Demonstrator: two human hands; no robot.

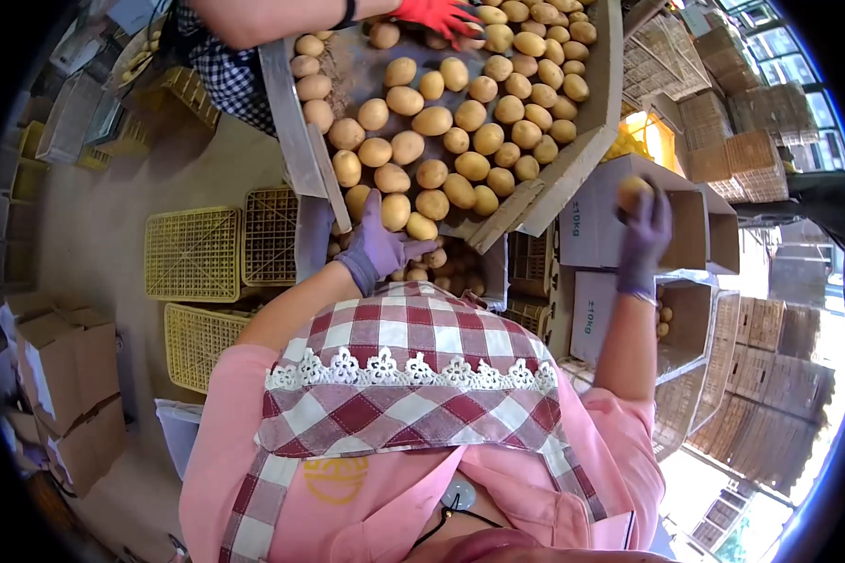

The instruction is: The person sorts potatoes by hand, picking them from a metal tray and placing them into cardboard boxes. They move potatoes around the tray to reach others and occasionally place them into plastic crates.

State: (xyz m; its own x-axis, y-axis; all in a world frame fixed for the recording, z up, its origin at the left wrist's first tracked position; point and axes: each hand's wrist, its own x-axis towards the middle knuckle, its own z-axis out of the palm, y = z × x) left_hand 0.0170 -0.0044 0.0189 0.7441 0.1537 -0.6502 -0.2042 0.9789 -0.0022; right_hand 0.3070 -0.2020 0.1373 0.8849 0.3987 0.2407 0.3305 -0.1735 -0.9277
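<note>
Many potatoes lie on a sloping sorting table with raised side boards. At its narrow lower end is my left hand in a purple glove, fingers spread against the lowest potatoes, none gripped. Just beneath that outlet, partly hidden by my hand and apron, a box holds more potatoes. Off to the right, my right hand, gloved in purple too, is closed around a single potato. It is raised in front of a cardboard box marked ±10kg.
A co-worker's red-gloved hand reaches over the potatoes at the far end. Yellow plastic crates stand on the floor at left, near stacked cardboard boxes. A lower carton at right has potatoes inside. Stacked crates line the right.
</note>
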